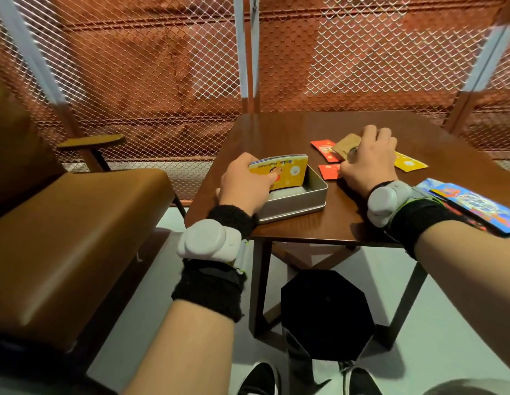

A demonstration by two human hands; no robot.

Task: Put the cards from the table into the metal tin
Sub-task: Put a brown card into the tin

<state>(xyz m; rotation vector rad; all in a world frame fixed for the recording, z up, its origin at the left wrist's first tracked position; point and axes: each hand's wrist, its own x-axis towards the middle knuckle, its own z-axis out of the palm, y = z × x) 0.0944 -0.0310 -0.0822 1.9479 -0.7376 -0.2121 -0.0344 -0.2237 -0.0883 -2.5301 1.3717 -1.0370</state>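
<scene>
gripping a stack of cards [279, 172] upright in the tin [293, 203] with the left hand [245, 181]; pinching a brown card [346, 143] with the right hand [367, 163], among loose cards [323, 148] just right of the tin on the tabletop [276, 132].

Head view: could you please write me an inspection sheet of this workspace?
Surface: dark wooden table, cards spread on its far right.
Job's things: open metal tin near the front edge; card stack standing on edge in it; red cards, brown card, yellow card loose on the table.
Clutter: colourful printed item at the right edge.
Hands: left hand grips the card stack; right hand curls over the brown card.
Cables: nothing seen.
Surroundings: brown chair left, mesh fence behind, black octagonal object under the table.
</scene>
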